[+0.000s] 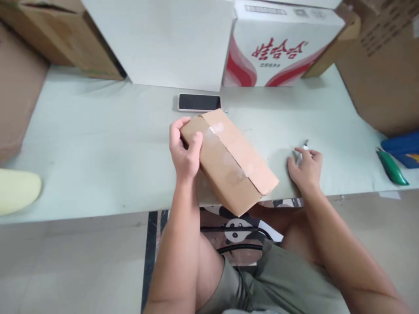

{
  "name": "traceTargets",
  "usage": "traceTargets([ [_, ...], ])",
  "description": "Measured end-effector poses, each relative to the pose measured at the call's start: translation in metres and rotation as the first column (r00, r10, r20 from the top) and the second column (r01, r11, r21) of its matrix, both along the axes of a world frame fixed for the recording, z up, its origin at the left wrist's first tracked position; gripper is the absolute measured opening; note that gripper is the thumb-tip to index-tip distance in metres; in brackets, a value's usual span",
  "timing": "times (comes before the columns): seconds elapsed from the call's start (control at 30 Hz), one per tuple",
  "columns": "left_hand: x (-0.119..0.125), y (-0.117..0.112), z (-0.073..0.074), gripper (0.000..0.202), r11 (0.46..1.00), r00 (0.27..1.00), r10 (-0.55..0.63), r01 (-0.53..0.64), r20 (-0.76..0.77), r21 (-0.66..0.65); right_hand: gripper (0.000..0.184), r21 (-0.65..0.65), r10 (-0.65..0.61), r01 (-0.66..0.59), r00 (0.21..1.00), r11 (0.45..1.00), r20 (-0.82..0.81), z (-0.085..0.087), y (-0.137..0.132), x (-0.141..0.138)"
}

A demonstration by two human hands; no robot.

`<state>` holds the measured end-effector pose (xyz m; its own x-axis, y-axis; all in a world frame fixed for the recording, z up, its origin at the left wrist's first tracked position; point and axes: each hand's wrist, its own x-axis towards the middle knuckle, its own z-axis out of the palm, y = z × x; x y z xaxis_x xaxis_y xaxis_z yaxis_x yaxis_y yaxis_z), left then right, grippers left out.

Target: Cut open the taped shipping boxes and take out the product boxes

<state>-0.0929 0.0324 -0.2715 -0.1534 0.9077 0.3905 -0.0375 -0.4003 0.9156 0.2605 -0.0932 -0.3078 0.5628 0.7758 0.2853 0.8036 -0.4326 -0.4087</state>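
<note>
A closed brown cardboard box (pixel 234 161), its flaps meeting along a seam with shiny tape on it, is held at a slant over the table's front edge. My left hand (pixel 187 150) grips its far left end, thumb on top and fingers around the end. To the right, my right hand (pixel 306 170) rests at the tabletop, its fingers closed around a small white tool (pixel 300 158) with a dark, narrow tip. Most of that tool is hidden by the fingers, so its kind is unclear.
On the pale green table (pixel 98 144) a phone (pixel 199 102) lies behind the box. White cartons (pixel 278 48) and brown boxes stand along the back. A green tool (pixel 392 167) and a blue packet (pixel 402 148) are at the right; a yellow object (pixel 18 191) is at the left edge.
</note>
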Motion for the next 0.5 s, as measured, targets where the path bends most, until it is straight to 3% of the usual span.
traceTargets([
  [0.17,0.029,-0.008,0.002,0.046,0.998,0.999,-0.015,0.017,0.035,-0.064,0.068,-0.207,-0.125,0.112,0.991,0.972,-0.049,0.023,0.003,0.001],
  [0.23,0.038,-0.016,0.005,0.043,0.997,0.998,0.012,-0.008,0.069,-0.071,0.066,-0.188,-0.135,0.116,0.987,0.975,-0.09,0.03,0.003,-0.001],
  [0.3,0.047,-0.026,0.007,0.04,0.997,0.995,0.029,-0.022,0.093,-0.072,0.062,-0.035,-0.104,0.098,0.966,0.995,-0.238,0.034,0.004,-0.006],
  [0.37,0.055,-0.037,0.008,0.039,0.997,0.995,0.033,-0.026,0.093,-0.071,0.05,0.208,0.02,0.081,0.896,0.975,-0.443,0.035,0.006,-0.014],
  [0.43,0.062,-0.046,0.008,0.04,0.997,0.997,0.022,-0.017,0.07,-0.072,0.033,0.433,0.191,0.108,0.784,0.895,-0.59,0.036,0.009,-0.021],
  [0.5,0.067,-0.052,0.008,0.041,0.998,1.0,0.017,-0.016,0.025,-0.068,0.024,0.553,0.32,0.173,0.662,0.815,-0.678,0.039,0.012,-0.026],
])
